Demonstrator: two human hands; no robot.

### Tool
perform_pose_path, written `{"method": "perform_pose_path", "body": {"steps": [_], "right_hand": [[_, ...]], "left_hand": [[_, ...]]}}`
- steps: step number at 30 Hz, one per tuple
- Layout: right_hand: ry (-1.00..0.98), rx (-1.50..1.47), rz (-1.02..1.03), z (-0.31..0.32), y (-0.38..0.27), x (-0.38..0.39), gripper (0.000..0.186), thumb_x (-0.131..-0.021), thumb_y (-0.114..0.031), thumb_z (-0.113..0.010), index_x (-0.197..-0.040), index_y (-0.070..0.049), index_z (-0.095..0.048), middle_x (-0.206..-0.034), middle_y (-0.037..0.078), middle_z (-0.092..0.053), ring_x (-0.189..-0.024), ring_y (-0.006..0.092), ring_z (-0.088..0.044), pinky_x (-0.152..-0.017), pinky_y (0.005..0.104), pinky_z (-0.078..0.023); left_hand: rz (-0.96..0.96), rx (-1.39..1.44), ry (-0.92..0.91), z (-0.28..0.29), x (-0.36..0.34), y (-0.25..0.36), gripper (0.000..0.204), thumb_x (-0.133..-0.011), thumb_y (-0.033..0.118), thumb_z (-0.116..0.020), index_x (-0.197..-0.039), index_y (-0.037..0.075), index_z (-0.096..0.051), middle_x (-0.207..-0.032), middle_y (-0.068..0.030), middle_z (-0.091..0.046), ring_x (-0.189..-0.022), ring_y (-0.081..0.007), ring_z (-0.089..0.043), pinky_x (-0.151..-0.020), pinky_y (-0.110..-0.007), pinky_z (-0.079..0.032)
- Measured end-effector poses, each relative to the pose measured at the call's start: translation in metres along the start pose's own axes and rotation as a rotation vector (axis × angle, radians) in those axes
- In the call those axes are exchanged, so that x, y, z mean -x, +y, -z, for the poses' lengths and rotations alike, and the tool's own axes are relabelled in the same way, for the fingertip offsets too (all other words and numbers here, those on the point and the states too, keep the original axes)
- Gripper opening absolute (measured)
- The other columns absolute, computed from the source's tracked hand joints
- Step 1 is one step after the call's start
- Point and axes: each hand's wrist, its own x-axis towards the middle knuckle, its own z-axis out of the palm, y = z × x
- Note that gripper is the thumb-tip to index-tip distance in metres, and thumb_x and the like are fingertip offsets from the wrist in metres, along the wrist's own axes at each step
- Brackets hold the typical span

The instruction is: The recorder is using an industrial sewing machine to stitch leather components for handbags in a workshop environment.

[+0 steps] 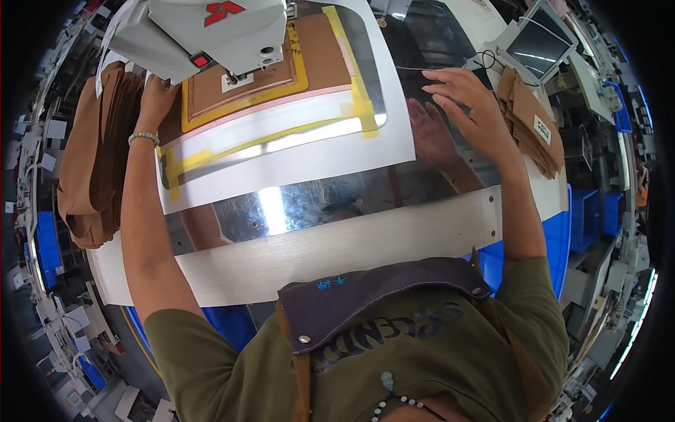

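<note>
Under the needle area of a white sewing machine head [211,35] lies a brown panel [320,56] with a yellow-edged frame [246,107] on it. Yellow tape [360,105] borders the clear template sheet around the panel, and a white sheet [295,172] lies beneath. At the panel's left edge is my left hand [158,102], fingers bent and pressed together, their tips partly hidden beside the machine head. My right hand [467,105] hovers over the shiny metal tabletop [330,200], right of the white sheet, fingers spread and holding nothing.
A thick stack of folded brown pieces [98,155] hangs over the table's left side. Another brown stack with a white label [531,123] lies at the right, near a tilted screen [540,43]. Blue bins [557,239] stand below the table's right edge.
</note>
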Motion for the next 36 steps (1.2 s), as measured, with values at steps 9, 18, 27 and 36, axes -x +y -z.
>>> {"method": "perform_pose_path", "body": {"steps": [9,18,27,36], "right_hand": [[-0.115,-0.068,0.307,-0.083,-0.039,-0.061,0.029,-0.100,-0.020,-0.070,-0.122,-0.002,-0.074,-0.122,0.014,-0.070,-0.122,0.0317,-0.060,-0.104,0.0420,-0.050],[-0.141,-0.039,0.114,-0.097,-0.031,-0.069,0.028,-0.094,-0.026,-0.077,-0.108,-0.002,-0.071,-0.111,0.013,-0.067,-0.111,0.0316,-0.061,-0.095,0.0437,-0.051],[0.021,-0.160,0.216,-0.105,-0.016,-0.068,0.017,-0.089,-0.021,-0.078,-0.092,-0.004,-0.074,-0.093,0.011,-0.073,-0.097,0.0317,-0.068,-0.086,0.0437,-0.054],[-0.028,-0.318,0.127,-0.092,-0.027,-0.074,0.009,-0.090,-0.003,-0.073,-0.096,0.002,-0.071,-0.096,0.014,-0.073,-0.094,0.0310,-0.068,-0.088,0.0387,-0.052]], "left_hand": [[-0.010,-0.446,-0.106,-0.029,0.014,0.087,0.037,-0.101,0.041,-0.067,-0.120,0.012,-0.078,-0.107,-0.0180,-0.077,-0.102,-0.0418,-0.072,-0.091,-0.051,-0.057],[-0.163,-0.050,0.131,-0.081,0.018,0.108,0.025,-0.080,0.021,-0.078,-0.101,0.008,-0.080,-0.101,-0.0191,-0.078,-0.098,-0.0441,-0.072,-0.087,-0.051,-0.057],[-0.186,-0.203,0.021,-0.056,0.023,0.131,0.035,-0.092,0.022,-0.071,-0.125,0.011,-0.076,-0.114,-0.0177,-0.078,-0.108,-0.0408,-0.072,-0.095,-0.051,-0.056],[0.085,-0.414,0.173,0.104,0.061,0.090,0.016,-0.098,0.018,-0.064,-0.110,0.007,-0.062,-0.101,-0.0212,-0.072,-0.099,-0.0387,-0.072,-0.086,-0.050,-0.057]]}}
